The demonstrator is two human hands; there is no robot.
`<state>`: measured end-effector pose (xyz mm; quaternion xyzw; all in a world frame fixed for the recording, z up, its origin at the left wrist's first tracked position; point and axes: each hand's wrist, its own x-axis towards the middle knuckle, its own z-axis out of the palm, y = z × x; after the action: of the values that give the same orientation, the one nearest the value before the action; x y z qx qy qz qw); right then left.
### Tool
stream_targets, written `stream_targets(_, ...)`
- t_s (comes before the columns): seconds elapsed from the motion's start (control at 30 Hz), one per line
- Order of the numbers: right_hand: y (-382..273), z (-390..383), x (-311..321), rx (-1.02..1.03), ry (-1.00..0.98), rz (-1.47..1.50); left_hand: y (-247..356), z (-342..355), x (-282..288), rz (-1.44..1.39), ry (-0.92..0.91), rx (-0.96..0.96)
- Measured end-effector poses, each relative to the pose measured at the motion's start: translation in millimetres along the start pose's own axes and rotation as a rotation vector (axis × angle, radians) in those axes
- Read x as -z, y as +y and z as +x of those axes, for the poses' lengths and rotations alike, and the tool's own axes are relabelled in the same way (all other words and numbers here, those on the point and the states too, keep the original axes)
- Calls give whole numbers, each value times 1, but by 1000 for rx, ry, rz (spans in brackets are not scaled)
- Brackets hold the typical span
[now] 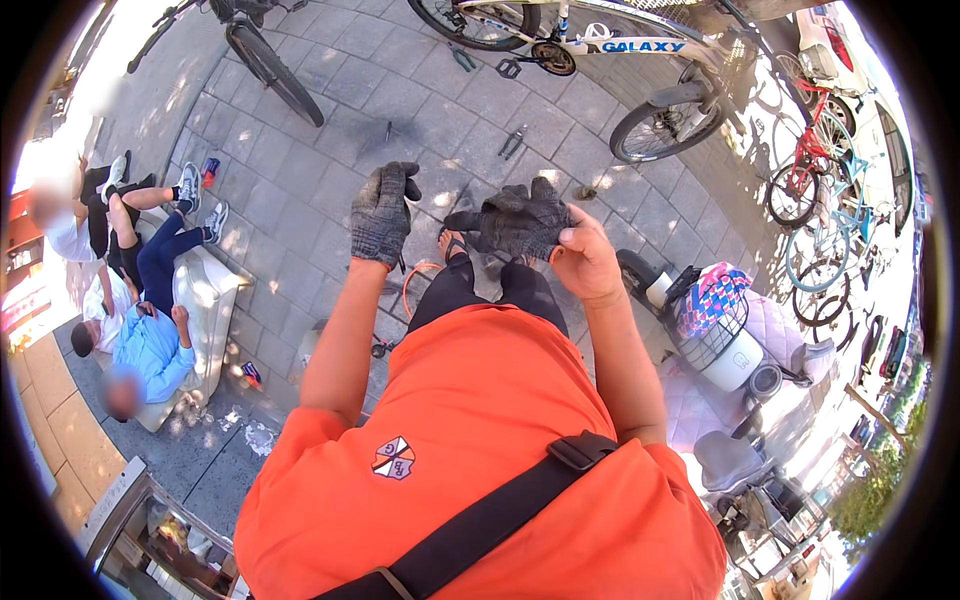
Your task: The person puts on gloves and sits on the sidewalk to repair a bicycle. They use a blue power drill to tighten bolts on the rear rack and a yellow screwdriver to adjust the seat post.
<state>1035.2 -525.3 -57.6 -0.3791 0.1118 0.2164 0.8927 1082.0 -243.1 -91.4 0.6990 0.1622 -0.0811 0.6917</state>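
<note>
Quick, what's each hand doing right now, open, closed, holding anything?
Left hand: wearing a dark work glove, fingers curled over, holding nothing that can be seen.
Right hand: bare, pinched shut on the second dark glove.

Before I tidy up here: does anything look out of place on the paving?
Yes: small hand tools lie scattered loose on the paving near the white bicycle. Otherwise only the left hand is gloved; the right hand holds its glove.

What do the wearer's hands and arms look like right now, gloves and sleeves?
The left hand wears a dark grey knitted work glove, worn and dusty, with a ribbed cuff at the wrist. The right hand is bare. Both forearms are bare; short orange sleeves of a T-shirt end near the shoulders. A black strap crosses the chest.
</note>
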Motion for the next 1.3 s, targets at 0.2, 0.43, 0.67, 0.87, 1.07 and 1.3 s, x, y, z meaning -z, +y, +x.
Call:
stream_targets(0.2,-32,34,27,-152,55,-517,63,-24,-71,359,-470,-149)
stream_targets(0.43,-41,32,53,-127,-85,-124,59,-24,-134,259,-412,-28)
stream_targets(0.67,-29,36,82,-68,91,-287,59,-18,-156,216,-448,122)
stream_targets(0.87,-40,26,64,-26,164,-463,28,-7,-152,25,-569,235)
stream_targets(1.07,-42,17,48,214,92,-1100,2,9,-134,-328,-280,490)
stream_targets(1.3,-33,52,76,-535,130,-879,-9,-4,-132,363,-570,-273)
